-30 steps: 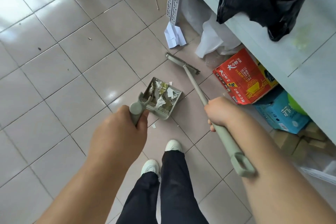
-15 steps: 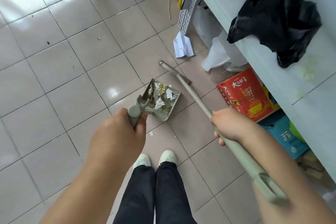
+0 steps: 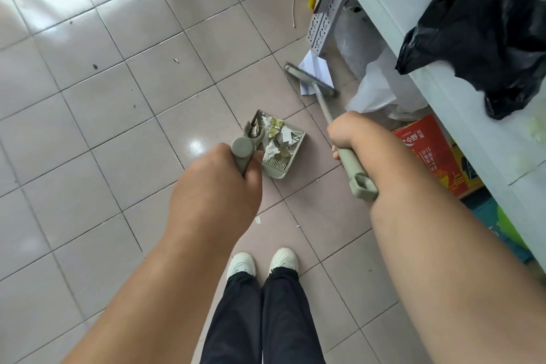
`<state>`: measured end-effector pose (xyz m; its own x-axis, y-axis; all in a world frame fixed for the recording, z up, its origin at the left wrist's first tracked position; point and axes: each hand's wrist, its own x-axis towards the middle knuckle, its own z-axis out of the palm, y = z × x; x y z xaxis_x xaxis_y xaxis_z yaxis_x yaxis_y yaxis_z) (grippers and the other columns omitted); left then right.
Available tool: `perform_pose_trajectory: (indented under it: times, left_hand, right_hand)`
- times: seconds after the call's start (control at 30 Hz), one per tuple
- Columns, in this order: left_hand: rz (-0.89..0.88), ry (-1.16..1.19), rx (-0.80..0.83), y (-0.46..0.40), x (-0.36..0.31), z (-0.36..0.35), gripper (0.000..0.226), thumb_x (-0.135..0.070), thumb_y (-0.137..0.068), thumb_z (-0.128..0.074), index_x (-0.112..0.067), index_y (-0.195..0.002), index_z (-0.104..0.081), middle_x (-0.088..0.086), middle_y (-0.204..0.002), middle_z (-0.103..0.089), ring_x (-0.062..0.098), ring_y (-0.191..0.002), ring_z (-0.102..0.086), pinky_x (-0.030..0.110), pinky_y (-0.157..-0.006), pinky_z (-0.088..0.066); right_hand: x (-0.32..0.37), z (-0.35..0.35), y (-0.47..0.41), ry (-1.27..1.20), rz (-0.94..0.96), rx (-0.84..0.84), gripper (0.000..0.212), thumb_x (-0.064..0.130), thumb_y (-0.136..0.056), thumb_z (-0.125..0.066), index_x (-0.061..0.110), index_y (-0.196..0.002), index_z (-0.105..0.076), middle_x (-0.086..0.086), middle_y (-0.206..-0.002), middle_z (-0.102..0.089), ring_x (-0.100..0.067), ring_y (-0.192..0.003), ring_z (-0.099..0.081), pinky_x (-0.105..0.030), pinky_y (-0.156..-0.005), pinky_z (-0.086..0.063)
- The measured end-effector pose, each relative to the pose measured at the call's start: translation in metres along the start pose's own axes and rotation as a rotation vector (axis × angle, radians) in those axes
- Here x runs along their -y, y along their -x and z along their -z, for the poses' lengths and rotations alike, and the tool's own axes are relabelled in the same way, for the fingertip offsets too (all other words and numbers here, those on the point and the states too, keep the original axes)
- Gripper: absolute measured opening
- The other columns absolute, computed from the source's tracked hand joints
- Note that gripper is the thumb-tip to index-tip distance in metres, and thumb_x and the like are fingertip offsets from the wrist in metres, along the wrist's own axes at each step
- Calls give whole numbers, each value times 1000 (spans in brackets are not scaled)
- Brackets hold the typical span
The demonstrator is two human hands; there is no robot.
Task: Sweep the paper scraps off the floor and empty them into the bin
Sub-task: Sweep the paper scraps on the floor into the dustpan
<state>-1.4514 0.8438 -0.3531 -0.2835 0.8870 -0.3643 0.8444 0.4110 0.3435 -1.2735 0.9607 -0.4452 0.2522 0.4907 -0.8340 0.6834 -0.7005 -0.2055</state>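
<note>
My left hand [image 3: 215, 183] grips the upright handle of a grey-green dustpan [image 3: 283, 170] that holds a heap of paper scraps [image 3: 276, 137]. My right hand [image 3: 348, 131] grips the long handle of the matching broom [image 3: 326, 109]. The broom head [image 3: 310, 81] lies across a folded white sheet of paper [image 3: 314, 66] by the shelf foot. One small scrap [image 3: 258, 219] lies on the tiles in front of my shoes. No bin is in view.
A white shelf unit [image 3: 443, 47] runs along the right with a black plastic bag [image 3: 484, 29] on top. Below it are white plastic bags [image 3: 375, 89], a red carton [image 3: 428, 151] and a blue box [image 3: 484, 213]. Open tiled floor [image 3: 103, 127] spreads to the left.
The broom head has moved forward onto the white sheet of paper near the shelf. My right hand has pushed further along with it. The dustpan has stayed in my left hand.
</note>
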Motion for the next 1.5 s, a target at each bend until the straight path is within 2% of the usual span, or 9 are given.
perform_pose_trajectory:
  times: [0.1, 0.3, 0.4, 0.53, 0.63, 0.77, 0.87, 1.13, 1.5]
  left_hand:
    - [-9, -4, 3, -6, -3, 1, 42, -51, -90, -40, -20, -62, -32, -3, -59, -43, 23, -56, -39, 31, -47, -25]
    - [-12, 12, 21, -12, -5, 2, 40, -51, -90, -40, -19, -67, -37, -2, -60, -44, 27, -62, -43, 31, -51, -29]
    - [-11, 0, 19, -12, -2, 2, 42, -53, -89, -39, -21, -64, -33, -2, -60, -43, 20, -54, -38, 29, -44, -23]
    - [1, 4, 28, -9, 0, 3, 43, -53, -90, -39, -21, -61, -30, -3, -59, -41, 9, -49, -33, 27, -43, -21]
    - [-1, 3, 34, -6, 2, 3, 42, -52, -90, -40, -22, -62, -30, -4, -59, -43, 14, -50, -35, 29, -44, -22]
    - [-2, -1, 24, -1, 8, 2, 41, -52, -89, -41, -21, -64, -33, -2, -61, -46, 22, -56, -40, 31, -47, -25]
    - [-10, 12, 11, 4, 16, 0, 41, -51, -89, -42, -20, -64, -34, -1, -61, -46, 26, -61, -43, 32, -51, -29]
    - [-37, 105, -40, 31, 41, 9, 41, -50, -87, -44, -13, -68, -44, 4, -62, -53, 30, -63, -48, 32, -50, -33]
    - [-14, 22, 16, 72, 90, 24, 41, -49, -88, -43, -13, -69, -46, 5, -64, -54, 32, -65, -51, 32, -52, -37]
  right_hand:
    - [0, -9, 4, 43, -24, 65, 39, 4, -97, -29, -8, -133, -40, -18, -62, -53, -25, -50, -51, -42, -75, -53]
    - [-32, 6, 55, 3, -92, 165, 23, 7, -98, -32, 0, -111, -50, -16, -62, -49, -17, -21, -45, -14, -30, -40]
    - [-53, 29, 91, -9, -52, 178, 18, 12, -98, -37, 9, -95, -54, -13, -60, -52, -14, -23, -43, -13, -35, -39]
    - [-61, 38, 103, -52, -17, 133, 21, 14, -97, -37, 16, -105, -58, -11, -60, -53, -15, -26, -43, -14, -35, -39]
    - [-45, 21, 68, -62, -3, 57, 20, 10, -97, -35, 7, -105, -53, -14, -60, -51, -19, -32, -46, -17, -38, -43]
    - [-24, -12, 13, -23, 7, 44, 34, 5, -91, -34, -3, -119, -50, -22, -67, -55, -26, -46, -55, -41, -63, -52]
    - [-23, -30, 7, -2, -10, 71, 34, 9, -95, -38, -4, -125, -47, -20, -66, -54, -25, -48, -54, -41, -69, -54]
    - [-88, -52, 80, -13, -33, 163, 30, 14, -96, -34, 8, -119, -52, -11, -63, -52, -17, -32, -47, -16, -36, -43]
    - [-124, -79, 141, -199, -58, 167, 35, 19, -96, -38, 21, -129, -50, -10, -61, -52, -17, -32, -43, -16, -36, -39]
